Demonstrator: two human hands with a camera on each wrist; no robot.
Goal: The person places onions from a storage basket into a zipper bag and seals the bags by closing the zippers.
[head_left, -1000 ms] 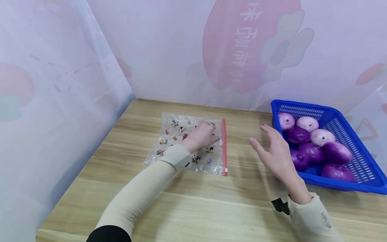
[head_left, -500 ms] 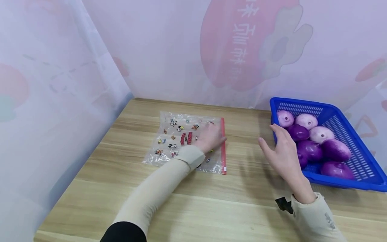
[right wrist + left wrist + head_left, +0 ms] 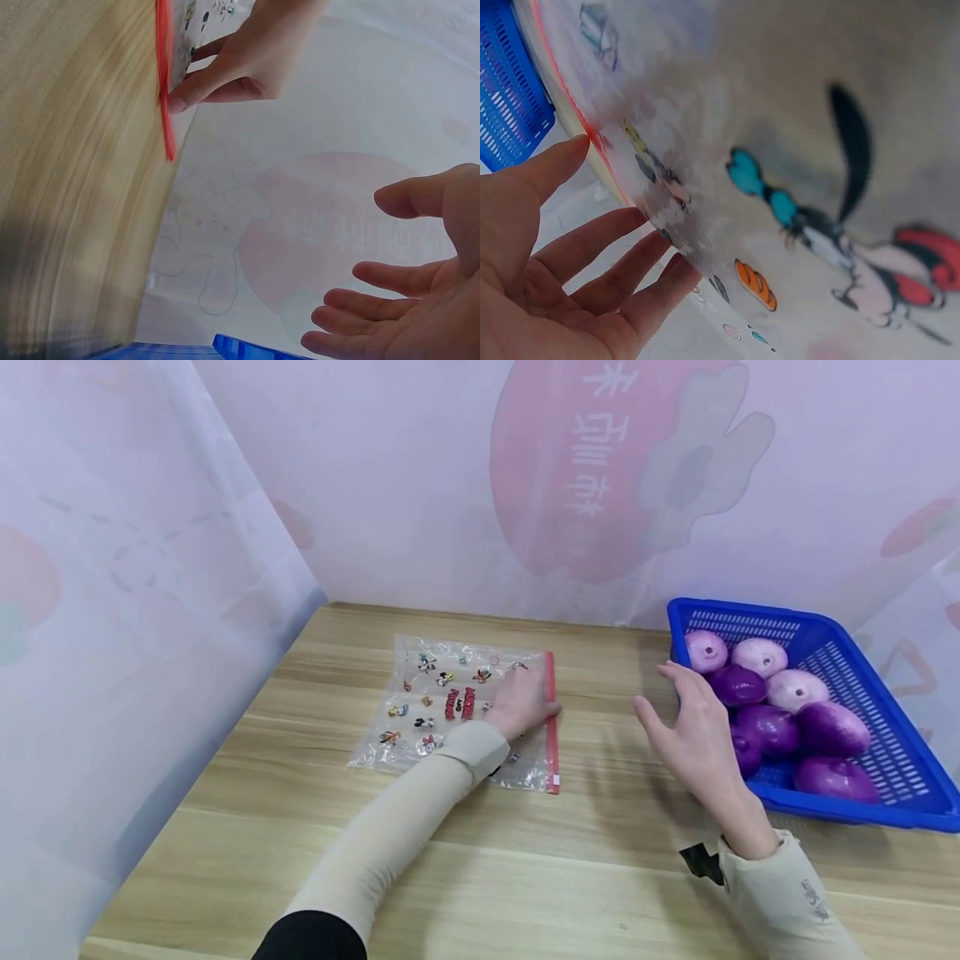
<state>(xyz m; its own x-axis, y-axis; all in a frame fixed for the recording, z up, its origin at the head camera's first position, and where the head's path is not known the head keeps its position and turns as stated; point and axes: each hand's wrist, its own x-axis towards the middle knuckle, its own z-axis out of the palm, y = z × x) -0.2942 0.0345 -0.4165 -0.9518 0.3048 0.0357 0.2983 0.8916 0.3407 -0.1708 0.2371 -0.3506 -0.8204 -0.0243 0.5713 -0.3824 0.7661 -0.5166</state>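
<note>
A clear zip bag [image 3: 408, 677] printed with small cartoon figures lies flat on the table, its red zip strip [image 3: 553, 756] facing right. My left hand [image 3: 521, 702] rests on the bag's right part. In the left wrist view, its spread fingertips [image 3: 634, 217] touch the plastic, and the thumb is at the red strip. My right hand [image 3: 697, 743] is held above the table between bag and basket, thumb and fingers apart, holding nothing. Right of it, a blue basket [image 3: 862, 811] contains several purple onions [image 3: 832, 729], some paler than others.
The wood-grain table [image 3: 450, 877] meets a pale printed curtain [image 3: 405, 485] at the back and another hanging sheet [image 3: 112, 693] on the left. The blue basket takes up the table's right side, near my right hand.
My left hand has moved right across the bag to its red strip. The right hand has shifted slightly to the right. The bag stays flat, and the onions remain in the basket.
</note>
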